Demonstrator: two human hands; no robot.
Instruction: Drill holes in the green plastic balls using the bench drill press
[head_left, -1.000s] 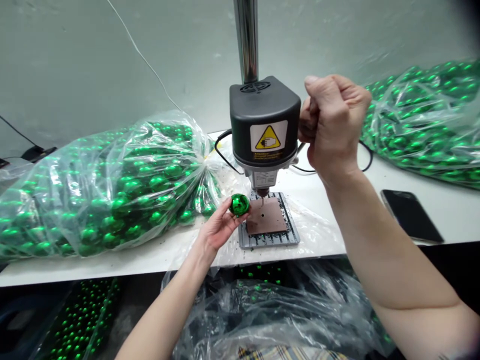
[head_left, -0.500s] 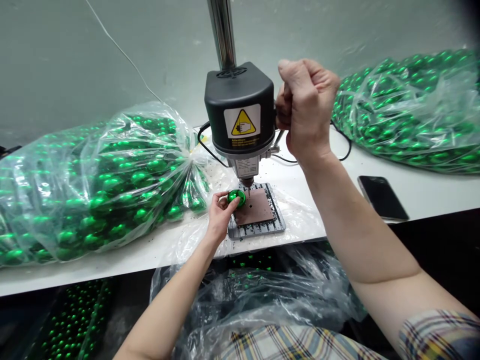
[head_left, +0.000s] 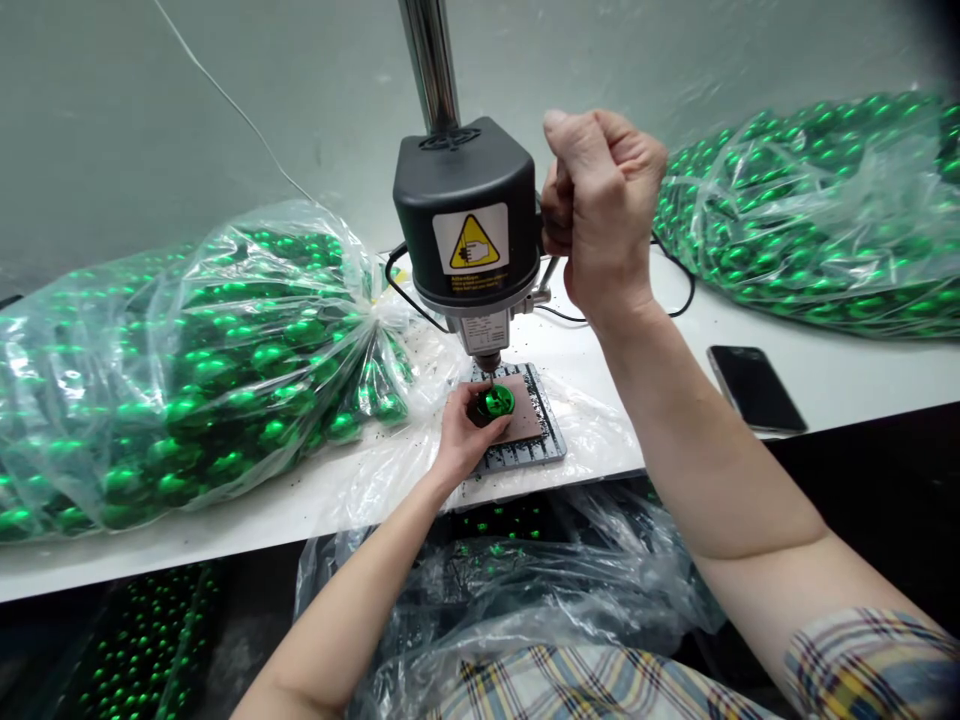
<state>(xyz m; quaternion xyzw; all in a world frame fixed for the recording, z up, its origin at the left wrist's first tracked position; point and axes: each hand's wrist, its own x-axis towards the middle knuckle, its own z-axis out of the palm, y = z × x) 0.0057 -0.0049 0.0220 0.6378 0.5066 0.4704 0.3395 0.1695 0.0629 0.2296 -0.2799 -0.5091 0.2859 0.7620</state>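
My left hand (head_left: 466, 430) has shifted right since the last frame, carrying the green ball (head_left: 500, 402) from beside the drill bit (head_left: 492, 379) to just under it, over the brown board (head_left: 531, 415). I pinch the ball between thumb and fingers, while my right hand (head_left: 609, 205) stays closed on the lever (head_left: 551, 272) beside the drill head (head_left: 465, 210). The board's hole, visible before, is now covered; my right fist hides the lever's end, and I can't tell whether bit and ball touch
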